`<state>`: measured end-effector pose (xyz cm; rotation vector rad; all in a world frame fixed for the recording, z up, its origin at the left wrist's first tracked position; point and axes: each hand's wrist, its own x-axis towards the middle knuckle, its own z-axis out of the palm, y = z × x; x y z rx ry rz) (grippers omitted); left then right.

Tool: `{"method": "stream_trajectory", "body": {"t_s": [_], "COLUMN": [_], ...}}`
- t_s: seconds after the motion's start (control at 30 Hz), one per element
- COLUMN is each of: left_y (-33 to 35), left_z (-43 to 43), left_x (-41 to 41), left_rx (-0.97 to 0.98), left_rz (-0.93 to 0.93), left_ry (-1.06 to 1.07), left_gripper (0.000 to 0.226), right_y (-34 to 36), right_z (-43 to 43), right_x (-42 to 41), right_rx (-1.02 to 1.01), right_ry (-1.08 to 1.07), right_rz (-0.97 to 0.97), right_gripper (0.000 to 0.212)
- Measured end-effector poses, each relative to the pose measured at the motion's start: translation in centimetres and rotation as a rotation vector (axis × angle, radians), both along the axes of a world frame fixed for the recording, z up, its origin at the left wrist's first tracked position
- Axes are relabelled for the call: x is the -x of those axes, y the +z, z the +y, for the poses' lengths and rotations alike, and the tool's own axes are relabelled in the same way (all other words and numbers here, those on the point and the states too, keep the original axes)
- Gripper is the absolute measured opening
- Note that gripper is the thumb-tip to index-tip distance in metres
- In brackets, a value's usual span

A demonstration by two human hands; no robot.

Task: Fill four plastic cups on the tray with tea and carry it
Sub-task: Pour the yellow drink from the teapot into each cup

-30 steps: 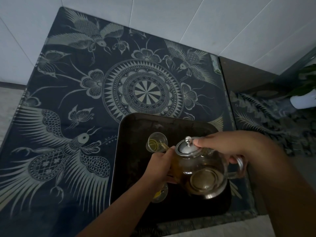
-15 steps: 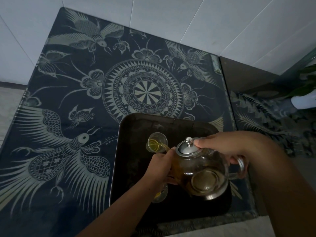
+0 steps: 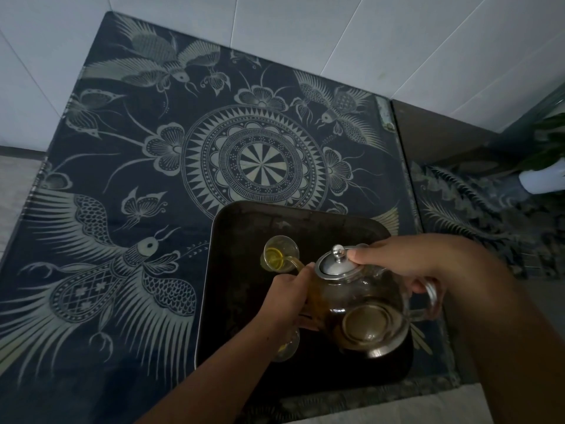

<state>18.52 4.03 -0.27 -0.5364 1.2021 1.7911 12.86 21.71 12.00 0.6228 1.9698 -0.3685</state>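
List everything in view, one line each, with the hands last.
table: one, dark blue with a pale bird-and-flower pattern, fills the view
tray: one, black, on the table's near right part
far cup: one, clear with yellow tea, tray's far left, under the spout
near cup: one, clear, tray's near side, partly hidden by the left wrist
teapot: one, glass with amber tea, tilted over the tray
lid: one, silver, on the teapot
pot: one, white with a green plant, far right edge
wall: white tiles, behind the table
left hand: against the teapot's spout side, grip unclear
right hand: holds the teapot's handle, a fingertip on the lid
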Motion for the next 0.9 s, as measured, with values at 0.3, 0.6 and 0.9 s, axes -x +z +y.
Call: {"method": "stream_trajectory", "body": {"t_s": [0.3,0.6,0.9], "left_y": [0.1,0.5,0.5], "left_z": [-0.2,-0.5,-0.3], "left_x": [0.0,0.3,0.4], "left_rx": [-0.005,-0.001,-0.001], "left_rz": [-0.011,-0.022,-0.038], "left_ry": [0.011,0.037,0.034], "left_gripper": [0.045,0.042,0.041], "right_y": [0.5,0.5,0.7], "right_z": [-0.7,-0.8,-0.9], "right_x": [0.3,0.8,1.1], "right_rx": [-0.011,-0.042,-0.03], "right_ry": [0.057,0.078,0.067], "right_rz": [0.007,0.014,-0.015], "right_gripper": [0.093,0.094,0.091]}}
